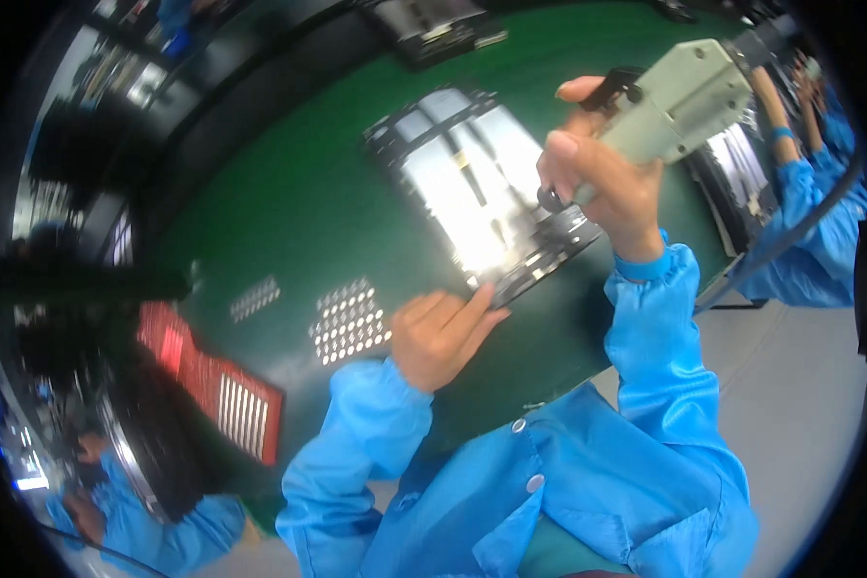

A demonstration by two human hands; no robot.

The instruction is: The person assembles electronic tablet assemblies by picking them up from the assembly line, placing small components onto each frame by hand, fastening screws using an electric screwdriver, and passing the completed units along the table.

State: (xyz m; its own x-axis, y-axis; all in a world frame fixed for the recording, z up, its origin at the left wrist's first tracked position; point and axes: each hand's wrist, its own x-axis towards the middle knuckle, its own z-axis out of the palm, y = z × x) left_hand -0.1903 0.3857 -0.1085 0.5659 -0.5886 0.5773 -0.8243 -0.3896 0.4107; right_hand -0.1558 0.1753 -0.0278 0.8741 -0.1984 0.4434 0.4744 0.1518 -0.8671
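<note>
A tablet-like device [460,193] lies on the green table, its inside exposed, with large silver panels in a dark frame. My left hand [440,334] rests at its near corner, index finger and thumb stretched out and touching the edge. Over the device's right side, my right hand [615,188] grips a grey-green electric screwdriver [679,101] with a black lever, tilted down to the left. Its dark lower end [550,199] is close to the device's right edge; I cannot tell whether it touches.
Left of my left hand lies a sheet of round silver pieces [347,323], with a smaller strip [255,300] beyond. A red slotted tray [231,395] sits farther left. More devices stand at the back [429,24] and right [732,178]. Blue-sleeved co-workers work on both sides; a cable [800,226] hangs right.
</note>
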